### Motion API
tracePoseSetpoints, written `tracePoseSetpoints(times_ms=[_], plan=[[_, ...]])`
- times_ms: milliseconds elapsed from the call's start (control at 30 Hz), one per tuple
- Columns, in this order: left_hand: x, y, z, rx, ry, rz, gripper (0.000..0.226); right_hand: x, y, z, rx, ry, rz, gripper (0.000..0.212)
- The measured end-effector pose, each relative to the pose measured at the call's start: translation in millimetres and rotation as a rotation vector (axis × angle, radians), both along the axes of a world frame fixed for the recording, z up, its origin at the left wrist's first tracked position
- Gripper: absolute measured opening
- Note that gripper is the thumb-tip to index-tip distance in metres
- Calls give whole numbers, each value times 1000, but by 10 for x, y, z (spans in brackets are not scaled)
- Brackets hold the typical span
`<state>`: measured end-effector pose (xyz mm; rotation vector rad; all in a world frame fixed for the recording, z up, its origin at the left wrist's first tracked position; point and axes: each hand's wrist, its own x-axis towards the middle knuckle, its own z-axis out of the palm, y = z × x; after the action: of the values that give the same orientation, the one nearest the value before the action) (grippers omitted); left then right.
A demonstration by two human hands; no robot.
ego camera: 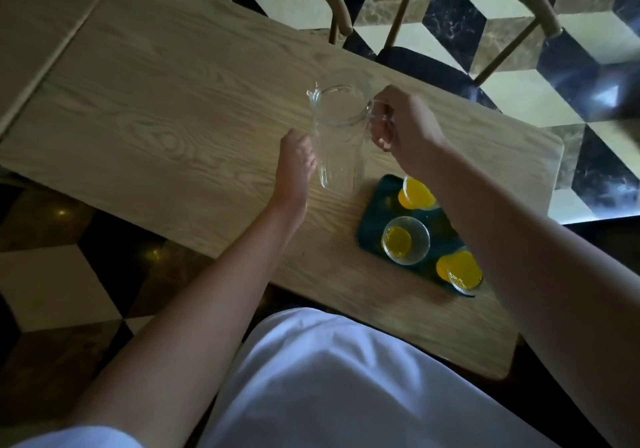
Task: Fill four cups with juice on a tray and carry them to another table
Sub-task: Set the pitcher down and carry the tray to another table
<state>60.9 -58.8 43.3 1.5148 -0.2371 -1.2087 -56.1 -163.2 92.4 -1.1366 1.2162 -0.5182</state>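
Your right hand (401, 125) has its fingers curled through the handle of the clear glass jug (337, 135) and grips it, while your left hand (294, 163) lies flat-fingered against the jug's left side, fingers straight, nothing pinched.

Wooden table (156, 101) fills most of the view, long edge running across, rounded corner at the right. Floor (519, 49) around it is cube-pattern tile in black, cream and brown marble. Two wooden chairs (433, 63) with curved backs sit on the far side, one with a dark seat pad. Your white shirt (329, 378) covers the bottom middle.

Jug stands upright on the table, looks empty — spout points left, handle right. Just beside it, nearer you and to the right, a dark green tray (372, 225) sits flat on the table near the close edge. Three clear cups (406, 240) are visible on the tray, each with orange juice; the front-left one is only partly filled, the far one and the near-right one are fuller. Your right forearm crosses over the tray's right side — a fourth cup can't be made out behind it.
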Motion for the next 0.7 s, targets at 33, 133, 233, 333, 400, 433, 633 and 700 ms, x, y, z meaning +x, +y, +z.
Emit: tracePoseSetpoints(times_ms=[33,133,233,333,400,433,633,700], plan=[[6,10,-24,-10,16,-20,33,-4,12,-61,-3,2,-14,38],[85,-69,-183,-33,40,-39,62,-1,-22,-265,-7,3,-21,35],[103,-102,-303,-9,47,-24,57,-35,-62,-420,-22,22,-9,36],[90,-138,-389,16,53,21,53,-66,-74,-550,-26,-12,-20,34],[104,-164,-418,34,48,57,50,-79,-51,-629,-18,-40,-48,34],[109,-175,-426,40,40,55,50,-76,-45,-661,-19,-47,-59,34],[204,-196,-478,53,50,72,50,33,-54,-707,-57,-53,-38,37],[241,-226,-505,69,61,80,49,63,-66,-710,-69,-36,-27,39]])
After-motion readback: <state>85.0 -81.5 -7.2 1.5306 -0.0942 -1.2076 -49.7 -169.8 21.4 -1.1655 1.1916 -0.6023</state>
